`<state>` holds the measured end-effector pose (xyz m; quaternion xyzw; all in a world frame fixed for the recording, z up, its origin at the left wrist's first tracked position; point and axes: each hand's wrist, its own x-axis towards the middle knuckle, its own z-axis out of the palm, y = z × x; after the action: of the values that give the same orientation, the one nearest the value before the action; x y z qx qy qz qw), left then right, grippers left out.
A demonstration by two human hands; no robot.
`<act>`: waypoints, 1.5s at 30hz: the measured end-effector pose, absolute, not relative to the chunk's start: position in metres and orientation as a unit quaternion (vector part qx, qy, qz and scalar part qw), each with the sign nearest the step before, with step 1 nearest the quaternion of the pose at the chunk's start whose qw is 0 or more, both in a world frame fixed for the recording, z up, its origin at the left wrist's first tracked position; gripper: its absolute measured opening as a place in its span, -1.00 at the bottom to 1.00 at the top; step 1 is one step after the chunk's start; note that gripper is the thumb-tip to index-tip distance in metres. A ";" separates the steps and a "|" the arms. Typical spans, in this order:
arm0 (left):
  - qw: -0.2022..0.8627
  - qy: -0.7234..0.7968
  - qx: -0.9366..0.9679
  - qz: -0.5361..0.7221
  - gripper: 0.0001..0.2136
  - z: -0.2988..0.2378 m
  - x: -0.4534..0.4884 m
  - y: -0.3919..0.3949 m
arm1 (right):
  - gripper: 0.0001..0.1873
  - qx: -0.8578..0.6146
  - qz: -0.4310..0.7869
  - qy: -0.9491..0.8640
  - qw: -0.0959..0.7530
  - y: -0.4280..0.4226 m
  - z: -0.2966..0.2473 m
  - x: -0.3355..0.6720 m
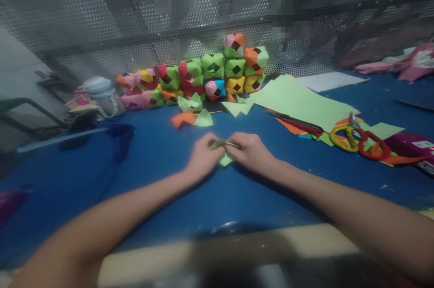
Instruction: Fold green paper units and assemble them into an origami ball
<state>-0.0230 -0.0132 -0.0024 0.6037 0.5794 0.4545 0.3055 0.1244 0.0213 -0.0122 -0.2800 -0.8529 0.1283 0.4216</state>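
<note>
My left hand [203,154] and my right hand [249,151] meet in the middle of the blue table [152,166]. Both pinch a small folded piece of light green paper [224,158] between their fingertips, just above the table. Beyond the hands lie loose folded paper pieces, one orange [183,119] and a few green [203,118]. A row of stacked colourful paper cubes [203,80] stands against the perforated metal wall behind.
Sheets of green paper [298,100] lie at the right, with yellow and red scissors [359,139] on them. A magenta box [412,145] sits at the far right. At the left are a patterned bottle [100,93] and a dark blue object [120,136].
</note>
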 end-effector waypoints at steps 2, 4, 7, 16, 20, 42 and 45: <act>0.300 0.591 0.594 0.456 -0.93 -0.001 -0.022 -0.014 | -0.85 -0.296 0.135 -0.849 0.416 0.020 -0.011 0.124; 0.299 0.599 0.583 0.460 -0.90 0.000 -0.022 -0.014 | -0.88 -0.308 0.143 -0.842 0.419 0.019 -0.009 0.124; 0.296 0.605 0.576 0.462 -0.88 0.000 -0.022 -0.013 | -0.83 -0.294 0.134 -0.838 0.440 0.019 -0.007 0.126; 0.319 0.562 0.606 0.464 -0.86 -0.005 -0.024 -0.013 | -0.76 -0.263 0.091 -0.841 0.463 0.021 -0.005 0.130; 0.356 0.545 0.605 0.459 -0.78 -0.001 -0.023 -0.015 | -0.76 -0.273 0.097 -0.839 0.460 0.026 -0.005 0.133; 0.298 0.556 0.640 0.439 -0.85 -0.004 -0.025 -0.015 | -0.75 -0.230 0.073 -0.877 0.415 0.028 -0.007 0.135; 0.305 0.556 0.646 0.425 -0.83 -0.005 -0.025 -0.014 | -0.72 -0.225 0.062 -0.885 0.403 0.028 -0.008 0.136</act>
<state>-0.0252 -0.0145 -0.0046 0.6457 0.5562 0.4251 0.3049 0.1360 0.0280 -0.0081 -0.2247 -0.8851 0.0622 0.4027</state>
